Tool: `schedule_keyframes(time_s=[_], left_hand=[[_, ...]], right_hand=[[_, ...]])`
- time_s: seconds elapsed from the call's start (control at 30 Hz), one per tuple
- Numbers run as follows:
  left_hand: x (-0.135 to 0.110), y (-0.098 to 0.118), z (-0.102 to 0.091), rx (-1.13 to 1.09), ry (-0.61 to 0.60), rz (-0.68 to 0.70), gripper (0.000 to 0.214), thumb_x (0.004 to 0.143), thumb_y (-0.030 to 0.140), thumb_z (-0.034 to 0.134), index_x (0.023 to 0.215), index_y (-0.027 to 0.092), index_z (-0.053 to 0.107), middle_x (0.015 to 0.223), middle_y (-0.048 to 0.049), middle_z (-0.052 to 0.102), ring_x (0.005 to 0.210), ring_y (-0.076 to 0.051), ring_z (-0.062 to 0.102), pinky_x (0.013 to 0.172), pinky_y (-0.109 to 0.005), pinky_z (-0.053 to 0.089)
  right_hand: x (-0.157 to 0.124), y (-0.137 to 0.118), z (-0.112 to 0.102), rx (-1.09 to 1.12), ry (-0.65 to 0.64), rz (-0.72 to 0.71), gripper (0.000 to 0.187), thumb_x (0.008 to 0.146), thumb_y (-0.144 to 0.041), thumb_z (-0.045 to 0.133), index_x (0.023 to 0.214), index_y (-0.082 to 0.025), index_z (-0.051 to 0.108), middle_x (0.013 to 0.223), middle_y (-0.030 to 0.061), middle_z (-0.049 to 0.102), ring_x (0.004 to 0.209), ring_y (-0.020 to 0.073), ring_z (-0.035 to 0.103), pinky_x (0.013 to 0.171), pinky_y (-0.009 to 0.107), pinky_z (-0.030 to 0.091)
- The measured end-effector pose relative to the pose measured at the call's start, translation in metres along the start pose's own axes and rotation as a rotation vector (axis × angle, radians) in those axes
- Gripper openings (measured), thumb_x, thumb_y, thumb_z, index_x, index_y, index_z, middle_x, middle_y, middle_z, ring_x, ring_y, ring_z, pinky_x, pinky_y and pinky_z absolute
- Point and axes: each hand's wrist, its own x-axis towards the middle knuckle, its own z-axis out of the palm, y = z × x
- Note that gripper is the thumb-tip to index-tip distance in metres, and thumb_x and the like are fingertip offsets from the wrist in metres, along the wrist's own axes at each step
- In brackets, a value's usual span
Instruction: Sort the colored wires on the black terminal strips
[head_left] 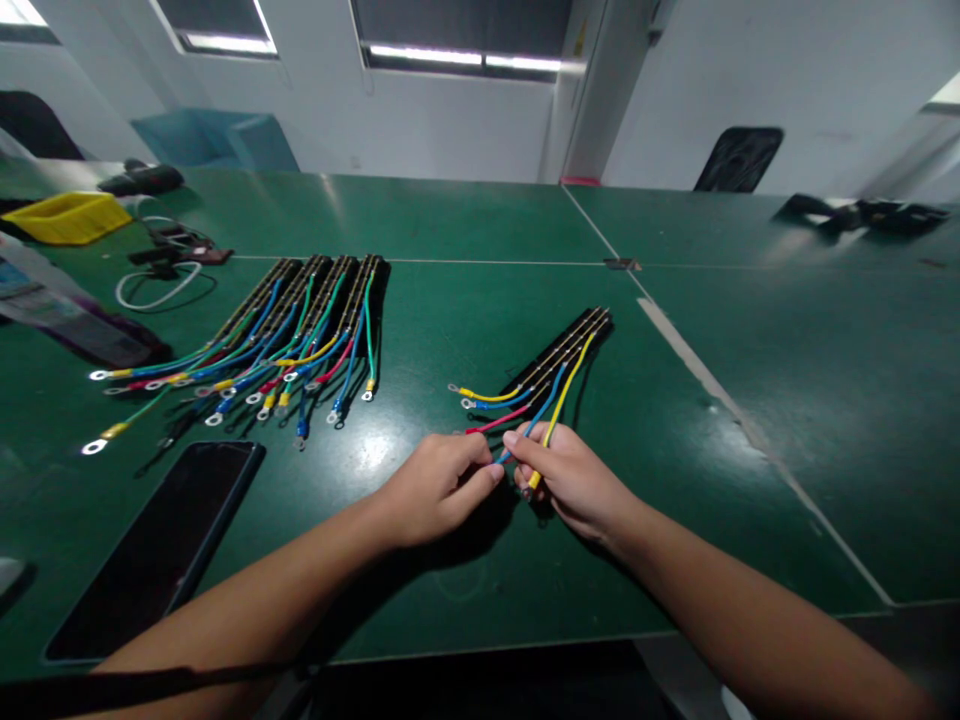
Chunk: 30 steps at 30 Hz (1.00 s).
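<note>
A black terminal strip (551,355) lies on the green table with several coloured wires fixed to it. My left hand (442,485) is closed in a pinch on the end of a blue wire (545,405). Opposite it, my right hand (574,480) pinches the same blue wire between thumb and fingers. A yellow wire (571,385) runs down past the right fingers, its yellow-sleeved ring end poking out below them. Another yellow wire (491,396), a second blue one and a red wire (499,420) fan out leftward from the strip. The held blue wire's tip is hidden by my left fingers.
Several wired terminal strips (322,300) lie side by side at the left, ring ends towards me. A phone (157,550) sits left of my forearm. Beyond are a plastic bag (67,300), a white cable (161,290) and a yellow bin (71,218). Pale tape (697,365) crosses the table.
</note>
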Motion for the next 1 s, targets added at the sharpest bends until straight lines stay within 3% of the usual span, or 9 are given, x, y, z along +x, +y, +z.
schedule_keyframes(time_s=[0.13, 0.4, 0.6, 0.87, 1.0], left_hand=[[0.0009, 0.0011, -0.0012, 0.016, -0.037, -0.001, 0.027, 0.093, 0.028, 0.04, 0.073, 0.015, 0.052, 0.062, 0.0023, 0.05, 0.058, -0.01, 0.045, 0.056, -0.022, 0.028], [-0.0007, -0.0019, 0.0012, -0.024, 0.028, -0.052, 0.021, 0.088, 0.03, 0.05, 0.075, 0.015, 0.054, 0.058, 0.0043, 0.048, 0.052, -0.008, 0.042, 0.053, -0.021, 0.027], [0.0007, 0.0015, -0.0016, 0.018, -0.031, -0.011, 0.027, 0.093, 0.028, 0.041, 0.072, 0.015, 0.052, 0.06, 0.0029, 0.049, 0.056, -0.009, 0.044, 0.055, -0.022, 0.027], [-0.0007, -0.0029, 0.0016, -0.018, 0.028, -0.02, 0.02, 0.087, 0.029, 0.051, 0.073, 0.015, 0.051, 0.058, 0.0047, 0.047, 0.052, -0.008, 0.041, 0.054, -0.021, 0.026], [-0.0003, -0.0014, 0.0002, -0.006, 0.0, -0.005, 0.023, 0.09, 0.028, 0.046, 0.073, 0.015, 0.051, 0.06, 0.0037, 0.048, 0.055, -0.009, 0.042, 0.055, -0.021, 0.027]], right_hand=[[-0.0002, -0.0001, -0.0001, 0.001, 0.003, 0.001, 0.029, 0.081, -0.042, 0.06, 0.072, -0.016, 0.053, 0.047, -0.0051, 0.047, 0.041, 0.0072, 0.043, 0.042, 0.02, 0.031], [-0.0009, -0.002, 0.0006, 0.024, -0.017, 0.006, 0.031, 0.081, -0.042, 0.059, 0.066, -0.016, 0.051, 0.045, -0.0044, 0.047, 0.039, 0.0075, 0.043, 0.041, 0.02, 0.031], [-0.0024, -0.004, 0.0019, 0.03, 0.002, 0.026, 0.032, 0.08, -0.041, 0.061, 0.064, -0.017, 0.048, 0.045, -0.0049, 0.046, 0.039, 0.007, 0.043, 0.041, 0.02, 0.031], [-0.0011, -0.0037, 0.0014, 0.026, -0.027, -0.007, 0.032, 0.08, -0.041, 0.06, 0.062, -0.016, 0.049, 0.044, -0.0043, 0.047, 0.039, 0.0074, 0.042, 0.042, 0.021, 0.032], [-0.0007, -0.0031, 0.0006, 0.02, -0.039, -0.004, 0.034, 0.081, -0.041, 0.059, 0.06, -0.016, 0.05, 0.044, -0.0037, 0.047, 0.039, 0.0074, 0.042, 0.041, 0.021, 0.031]])
